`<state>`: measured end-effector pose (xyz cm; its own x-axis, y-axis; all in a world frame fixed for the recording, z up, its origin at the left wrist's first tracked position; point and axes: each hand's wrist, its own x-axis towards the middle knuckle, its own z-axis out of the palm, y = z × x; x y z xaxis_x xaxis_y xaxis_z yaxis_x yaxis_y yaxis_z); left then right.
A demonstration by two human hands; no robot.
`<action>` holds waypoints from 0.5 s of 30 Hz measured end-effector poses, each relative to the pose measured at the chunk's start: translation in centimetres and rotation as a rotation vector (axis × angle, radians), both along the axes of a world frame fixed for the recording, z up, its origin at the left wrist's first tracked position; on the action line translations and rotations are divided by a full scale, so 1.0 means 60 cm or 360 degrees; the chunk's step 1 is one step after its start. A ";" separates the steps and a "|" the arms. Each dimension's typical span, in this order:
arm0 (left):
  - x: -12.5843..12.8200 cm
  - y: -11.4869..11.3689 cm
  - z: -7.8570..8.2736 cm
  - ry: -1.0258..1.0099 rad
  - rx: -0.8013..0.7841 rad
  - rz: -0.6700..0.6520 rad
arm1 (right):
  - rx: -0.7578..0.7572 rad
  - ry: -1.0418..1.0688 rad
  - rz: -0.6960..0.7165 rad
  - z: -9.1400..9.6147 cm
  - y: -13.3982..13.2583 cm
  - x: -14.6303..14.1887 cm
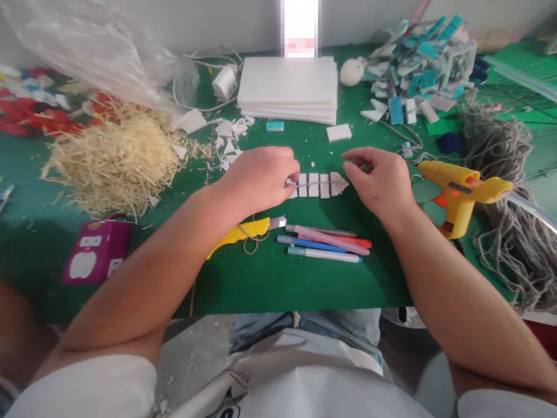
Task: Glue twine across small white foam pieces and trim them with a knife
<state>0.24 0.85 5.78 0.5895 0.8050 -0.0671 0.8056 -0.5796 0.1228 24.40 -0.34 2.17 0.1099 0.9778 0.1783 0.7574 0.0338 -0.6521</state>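
Note:
A row of small white foam pieces [313, 184] lies across the green table, with a thin grey cord running along its middle. Its right end piece [338, 184] is pointed. My left hand [265, 174] is closed in a pinch over the row's left end, and its fingers hide the pieces there. Just beyond the pointed end is my right hand [378, 180], fingers bent and apart, nothing visible in them. Nearer to me lie a yellow utility knife [241, 234] with its blade out, partly behind my left forearm, and several coloured pens [326, 241].
On the right, a yellow glue gun [461, 194] rests by a heap of grey yarn [505, 151]. White foam sheets [287, 81] are stacked at the back. Straw-like sticks [117, 157], foam scraps [230, 133] and a purple box [98, 249] occupy the left.

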 end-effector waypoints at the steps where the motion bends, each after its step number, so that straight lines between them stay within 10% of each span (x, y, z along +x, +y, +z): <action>1: 0.003 -0.001 0.000 0.0036 -0.0010 -0.0002 | -0.0008 0.0000 0.0010 0.001 0.000 -0.002; 15: 0.016 -0.008 0.005 0.0201 -0.0030 0.0029 | 0.0041 -0.0016 0.0098 -0.009 0.001 0.005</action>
